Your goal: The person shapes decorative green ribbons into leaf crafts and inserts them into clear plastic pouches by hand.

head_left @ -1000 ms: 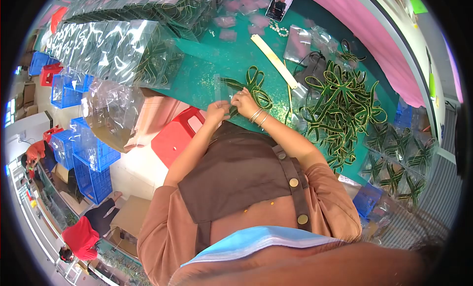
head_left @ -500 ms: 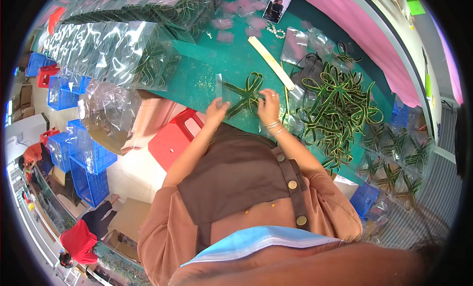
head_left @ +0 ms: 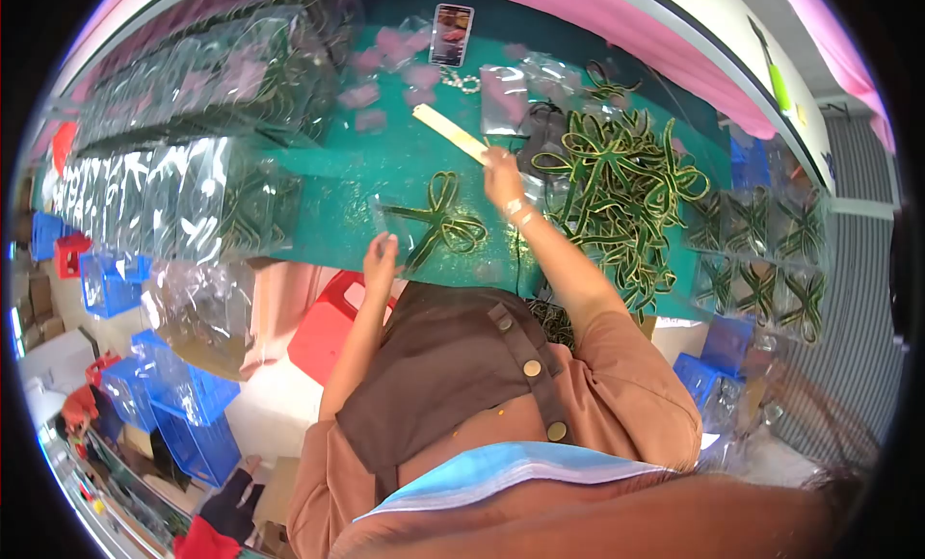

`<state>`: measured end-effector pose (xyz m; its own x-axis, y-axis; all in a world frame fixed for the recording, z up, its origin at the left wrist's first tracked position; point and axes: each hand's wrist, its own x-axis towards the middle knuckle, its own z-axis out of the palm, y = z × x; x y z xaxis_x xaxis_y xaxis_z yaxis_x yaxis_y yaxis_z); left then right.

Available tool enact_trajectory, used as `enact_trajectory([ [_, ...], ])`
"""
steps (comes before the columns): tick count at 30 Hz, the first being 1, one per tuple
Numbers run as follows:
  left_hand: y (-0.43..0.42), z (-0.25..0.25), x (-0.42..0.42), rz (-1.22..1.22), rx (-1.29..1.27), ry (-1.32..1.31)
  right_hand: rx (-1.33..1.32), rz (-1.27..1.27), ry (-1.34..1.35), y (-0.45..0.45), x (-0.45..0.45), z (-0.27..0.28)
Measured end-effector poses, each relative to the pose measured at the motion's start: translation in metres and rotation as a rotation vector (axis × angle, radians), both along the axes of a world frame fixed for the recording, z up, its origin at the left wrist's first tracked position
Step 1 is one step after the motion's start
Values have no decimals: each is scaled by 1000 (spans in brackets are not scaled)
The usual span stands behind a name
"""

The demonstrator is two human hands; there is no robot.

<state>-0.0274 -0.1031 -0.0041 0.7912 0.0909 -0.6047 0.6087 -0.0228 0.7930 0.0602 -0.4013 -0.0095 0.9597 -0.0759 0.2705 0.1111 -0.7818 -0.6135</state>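
A green ribbon bow with gold edges [head_left: 438, 217] lies on the green tabletop, under or inside a clear plastic bag [head_left: 387, 212]. My left hand [head_left: 381, 258] is at the near left corner of the bow, thumb and fingers pinched on the bag's edge. Farther forward, my right hand [head_left: 502, 178] covers the near end of a long yellow strip [head_left: 448, 132]. Its fingers are curled together there; what lies between them is hidden. Right of that hand is a large heap of similar green bows [head_left: 626, 193].
Rows of bagged bows [head_left: 154, 198] stand along the left. A phone [head_left: 451, 36], a beaded string [head_left: 461, 81] and small pink packets [head_left: 421, 76] lie at the back. More bagged bows [head_left: 752, 251] are on the right. A red stool [head_left: 323, 328] stands below the table.
My right hand has left the bow and reached forward to the strip's end. My left hand stays by the bow's bag. The whole view has shifted as my head turned.
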Motion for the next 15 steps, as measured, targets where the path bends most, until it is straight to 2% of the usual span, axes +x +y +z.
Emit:
enact_trajectory([
  [2,7,-6,-1,-2,-25,-1,82,-200,54,-37,37,-21],
  [3,9,-8,0,19,-47,-2,22,-272,41,-53,49,-28],
  [6,17,-5,-1,53,-45,-10,-2,-339,134,-80,65,-15],
  [8,23,-1,-2,59,-52,2,-37,-299,192,-88,66,9],
  [9,26,0,-3,80,-52,16,-199,-203,84,-103,69,12],
  [11,34,-4,-4,82,-23,30,-162,-246,-263,-114,55,59],
  [13,40,2,-5,98,9,1,-359,-398,-218,-127,38,96],
  [15,44,6,-5,106,13,-1,-648,-450,-54,-154,18,84],
])
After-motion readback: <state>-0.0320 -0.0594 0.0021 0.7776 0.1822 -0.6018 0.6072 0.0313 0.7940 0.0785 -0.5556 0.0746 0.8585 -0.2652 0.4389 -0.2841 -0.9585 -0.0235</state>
